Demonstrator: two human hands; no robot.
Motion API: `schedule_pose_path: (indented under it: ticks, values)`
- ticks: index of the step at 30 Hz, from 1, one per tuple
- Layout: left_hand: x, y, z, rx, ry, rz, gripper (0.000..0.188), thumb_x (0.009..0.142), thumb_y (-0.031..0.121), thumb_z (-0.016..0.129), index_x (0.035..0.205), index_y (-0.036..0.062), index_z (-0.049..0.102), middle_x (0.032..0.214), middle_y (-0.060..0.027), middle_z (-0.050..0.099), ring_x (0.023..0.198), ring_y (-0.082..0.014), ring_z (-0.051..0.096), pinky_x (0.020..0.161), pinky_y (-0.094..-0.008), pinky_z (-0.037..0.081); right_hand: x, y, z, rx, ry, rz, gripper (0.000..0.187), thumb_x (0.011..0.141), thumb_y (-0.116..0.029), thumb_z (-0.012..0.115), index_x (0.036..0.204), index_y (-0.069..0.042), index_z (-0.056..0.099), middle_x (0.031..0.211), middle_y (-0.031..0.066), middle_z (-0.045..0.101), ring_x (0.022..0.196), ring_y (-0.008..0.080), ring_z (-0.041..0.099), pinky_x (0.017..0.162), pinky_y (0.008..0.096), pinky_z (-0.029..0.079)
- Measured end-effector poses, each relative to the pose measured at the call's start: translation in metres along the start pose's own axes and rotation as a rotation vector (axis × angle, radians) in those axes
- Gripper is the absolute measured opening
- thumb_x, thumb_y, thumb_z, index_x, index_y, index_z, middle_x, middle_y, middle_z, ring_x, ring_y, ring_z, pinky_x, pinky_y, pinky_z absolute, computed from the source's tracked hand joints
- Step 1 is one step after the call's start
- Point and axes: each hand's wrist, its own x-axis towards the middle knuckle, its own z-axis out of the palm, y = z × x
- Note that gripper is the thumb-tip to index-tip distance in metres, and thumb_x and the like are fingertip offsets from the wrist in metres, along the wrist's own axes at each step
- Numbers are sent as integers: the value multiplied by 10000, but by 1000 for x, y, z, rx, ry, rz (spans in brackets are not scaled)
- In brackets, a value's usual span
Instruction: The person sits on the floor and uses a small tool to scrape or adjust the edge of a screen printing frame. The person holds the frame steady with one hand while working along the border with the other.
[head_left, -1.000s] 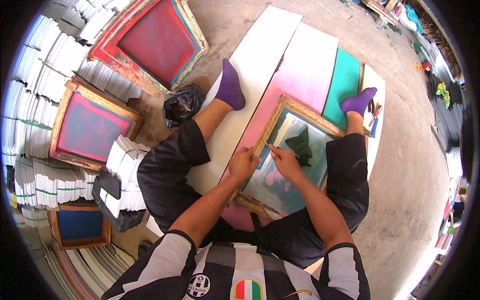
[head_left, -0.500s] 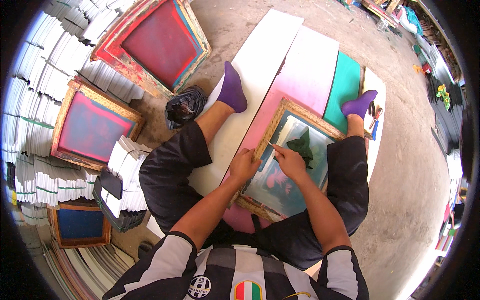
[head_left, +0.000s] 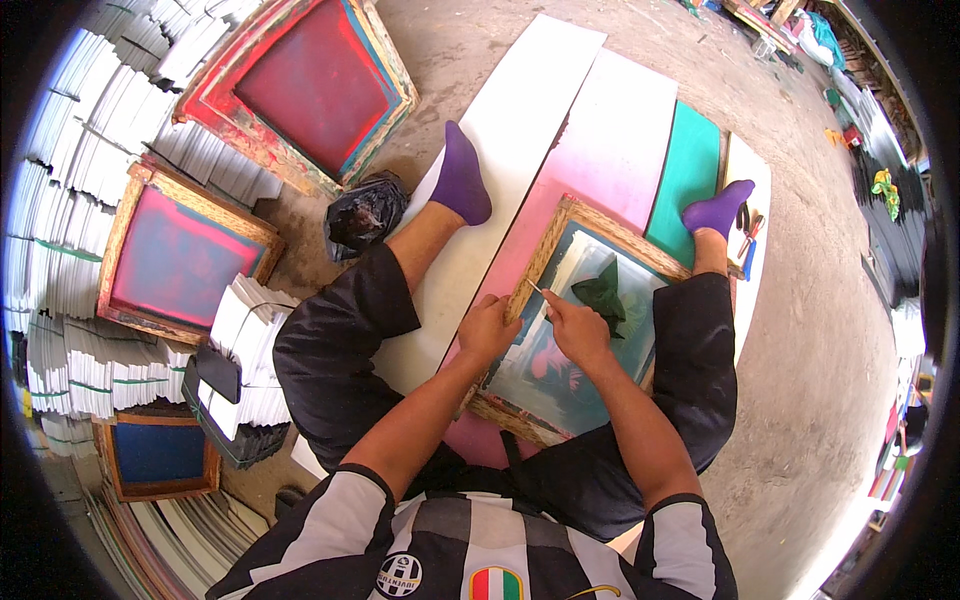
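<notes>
A wooden silk-screen frame [head_left: 545,250] with blue-grey mesh lies tilted between my legs. My left hand [head_left: 488,330] is closed round its left wooden edge. In my right hand [head_left: 578,328] is a thin pale stick-like tool [head_left: 535,287], pinched in the fingers with its tip close to the inner side of that same edge. I cannot make out the tool's exact kind. Just beyond my right hand, a crumpled dark green cloth [head_left: 602,292] rests on the mesh. Pale pink plant-like shapes show through the mesh below the hand.
White, pink and green boards [head_left: 683,165] lie under my feet. Pliers [head_left: 743,218] and a screwdriver [head_left: 750,258] sit by my right foot. Leftward are a black plastic bag [head_left: 365,215], a red-painted screen [head_left: 310,95], a pink-edged screen [head_left: 170,255] and stacked white sheets [head_left: 255,350].
My right hand and the thin tool have shifted slightly left, toward the frame's left edge. My left hand stays on the frame, and the cloth lies about where it was.
</notes>
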Motion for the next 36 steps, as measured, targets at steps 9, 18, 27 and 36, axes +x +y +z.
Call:
schedule_pose_path:
  ticks: [9,18,27,36]
  values:
    - [1,0,0,-17,4,12,512,812,278,795,1273,76,699,1091,-124,679,988,-349,695,863,-467,563,-1,-6,-4,-54,5,-4,403,1056,-331,523,1445,-286,617,905,233,735,828,444,717,746,577,561]
    - [9,1,-3,46,-98,59,497,838,315,774,1267,73,709,1074,-154,683,999,-366,691,858,-474,562,12,3,9,-25,-56,-18,450,1043,-277,530,1491,-274,570,962,226,739,887,420,730,768,567,566]
    - [10,-2,-4,12,-77,65,456,839,313,769,1227,79,719,1039,-154,677,955,-372,696,836,-481,564,9,7,8,82,-87,25,395,1056,-313,532,1438,-272,621,1108,238,729,1004,453,697,868,558,545]
    - [6,-4,-7,-4,-83,58,446,837,317,775,1211,79,721,1032,-128,671,950,-354,691,831,-478,560,13,-1,-13,-46,-135,37,411,1038,-318,588,1446,-283,627,1051,220,743,975,443,710,843,531,559]
